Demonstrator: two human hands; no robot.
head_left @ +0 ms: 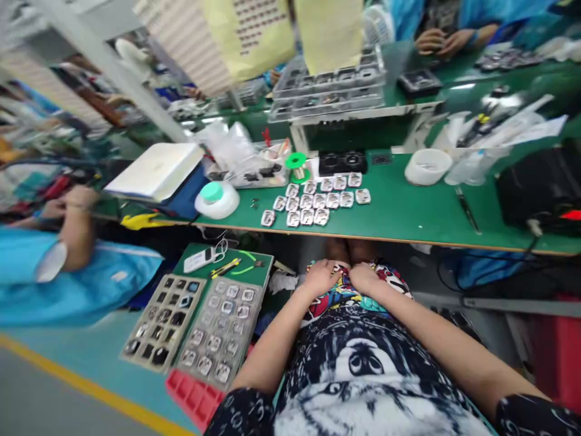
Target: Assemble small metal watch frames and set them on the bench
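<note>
This place looks like an assembly workshop of electronic devices. On the green workbench (394,219) there are rows of small silvery casings (320,200) and a green wire spool (296,162). Below its left part lies a beige compartment tray (144,362) with parts. One blue-smocked worker (122,281) is left of the workbench, another blue-sleeved worker (405,23) across it.

My feed's got a deep green bench (394,215), a brighter green spool (296,160) and silvery-white pieces (319,201). I see shorts (333,297) in a loud red, yellow, blue and white print, plus a black shirt (363,375) with a white animal-face pattern. Teal floor (102,357), yellow stripe (102,393), red tray (194,395), white bottle (222,208) with a mint cap (211,191).
</note>
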